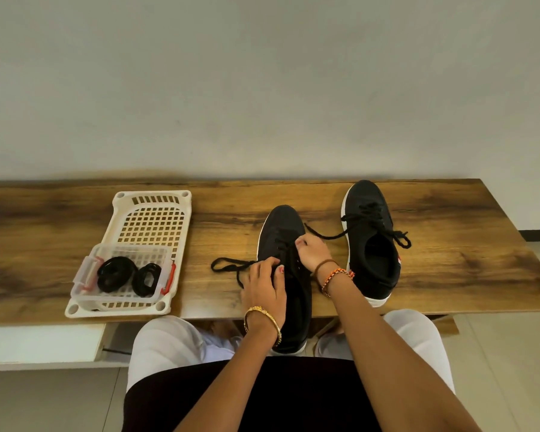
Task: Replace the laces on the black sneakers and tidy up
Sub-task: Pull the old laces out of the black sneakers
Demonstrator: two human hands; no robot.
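L hand (pixel 264 286) sits on the near sneaker (pixel 289 275), fingers curled, pinching the black lace (pixel 231 266) at the shoe's left edge; a loop + loose end of that lace trail out to the left on the counter (pixel 449 244). Gold bangle (pixel 264 322) on the L wrist. R hand (pixel 314 252) is over the same shoe's eyelet area, fingers bent and gripping lace strands near the tongue, thumb up top. Brown band + beaded orange bracelet (pixel 337 277) on the R wrist.

Near sneaker lies toe pointing away, heel hanging over the counter's front edge above the person's lap, white sole rim showing. Second sneaker (pixel 371 241) stands just right of it, also toe away, laced but untied; one lace end (pixel 328 235) runs left toward the R hand, the other (pixel 401 238) spills over the shoe's right side.

Well to the left: white slotted tray (pixel 152 219) on the counter w/ a clear plastic box (pixel 122 275), red clips on its sides, sitting in the tray's near half. Inside the box, two coiled black lace bundles (pixel 116 272) side by side. Plain pale wall (pixel 262 88) behind the counter; tile floor at right.
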